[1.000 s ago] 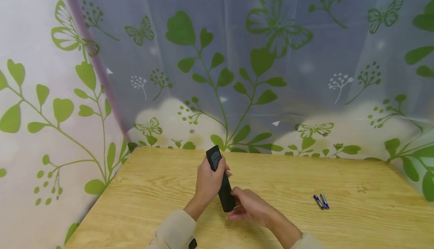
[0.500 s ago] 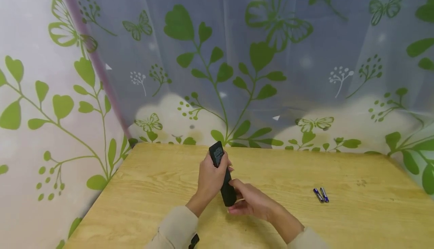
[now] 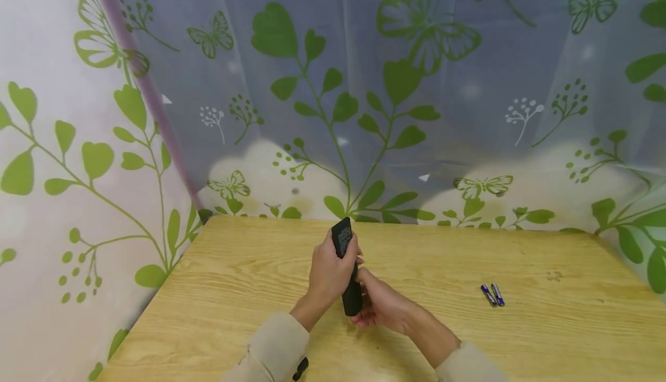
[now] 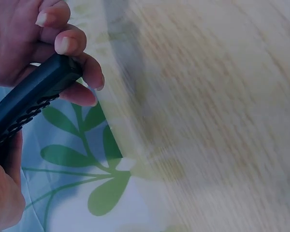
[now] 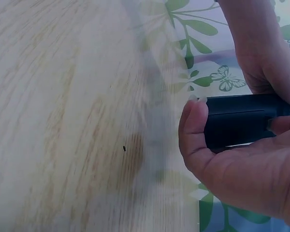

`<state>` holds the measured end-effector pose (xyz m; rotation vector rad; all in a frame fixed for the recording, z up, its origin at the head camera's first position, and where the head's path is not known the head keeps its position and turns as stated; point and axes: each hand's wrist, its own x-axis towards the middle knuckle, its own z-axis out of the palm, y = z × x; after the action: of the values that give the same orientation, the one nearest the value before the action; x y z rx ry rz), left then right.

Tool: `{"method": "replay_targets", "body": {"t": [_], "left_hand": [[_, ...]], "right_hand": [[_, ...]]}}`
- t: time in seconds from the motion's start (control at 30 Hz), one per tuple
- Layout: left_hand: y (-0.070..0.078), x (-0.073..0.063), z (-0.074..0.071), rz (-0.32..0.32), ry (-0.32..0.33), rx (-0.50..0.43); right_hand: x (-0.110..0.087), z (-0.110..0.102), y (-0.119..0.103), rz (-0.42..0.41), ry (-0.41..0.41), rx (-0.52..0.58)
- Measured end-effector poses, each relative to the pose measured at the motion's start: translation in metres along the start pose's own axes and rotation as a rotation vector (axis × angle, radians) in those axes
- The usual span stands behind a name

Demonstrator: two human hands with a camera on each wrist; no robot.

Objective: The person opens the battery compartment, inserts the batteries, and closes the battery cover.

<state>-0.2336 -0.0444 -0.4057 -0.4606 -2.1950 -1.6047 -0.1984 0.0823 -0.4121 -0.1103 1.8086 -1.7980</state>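
Note:
A black remote control (image 3: 351,298) is held up over the table, a printed label on the face turned toward the head camera. My left hand (image 3: 328,269) grips its upper part, thumb across the label side. At the lower end my right hand (image 3: 387,307) holds the remote, its thumb along the edge and its fingertips by the end. In the right wrist view, fingertips of the right hand (image 5: 251,169) curl over the end of the remote (image 5: 237,118). Rows of buttons show on the underside of the remote (image 4: 29,99) in the left wrist view.
Two blue-and-silver batteries (image 3: 492,295) lie side by side on the wooden table (image 3: 234,272), to the right. A small black object (image 3: 300,368) pokes out beside the left sleeve, mostly hidden. Leaf-patterned curtains (image 3: 364,110) stand behind and to the left.
The remote and my left hand have shifted slightly to the right, and the remote stands more upright in the view. My right fingers have drawn in closer round its lower end.

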Motion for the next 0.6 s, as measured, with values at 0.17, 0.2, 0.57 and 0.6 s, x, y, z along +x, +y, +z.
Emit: {"method": "replay_targets", "body": {"t": [0.17,0.2,0.57,0.6], "left_hand": [[-0.0033,-0.0020,0.0000,-0.006,-0.012,0.016],[-0.0036,-0.0023,0.0000,-0.012,-0.009,0.014],[-0.0090,0.0024,-0.0026,-0.064,0.038,-0.164],[-0.0096,0.0029,-0.0029,-0.085,0.043,-0.190]], "right_hand": [[0.0001,0.0009,0.0012,0.008,0.006,-0.018],[-0.0001,0.0008,0.0012,0.012,0.010,-0.021],[-0.0065,-0.0029,-0.0007,-0.014,0.090,-0.209],[-0.0070,-0.0030,-0.0008,-0.023,0.095,-0.209]]}}
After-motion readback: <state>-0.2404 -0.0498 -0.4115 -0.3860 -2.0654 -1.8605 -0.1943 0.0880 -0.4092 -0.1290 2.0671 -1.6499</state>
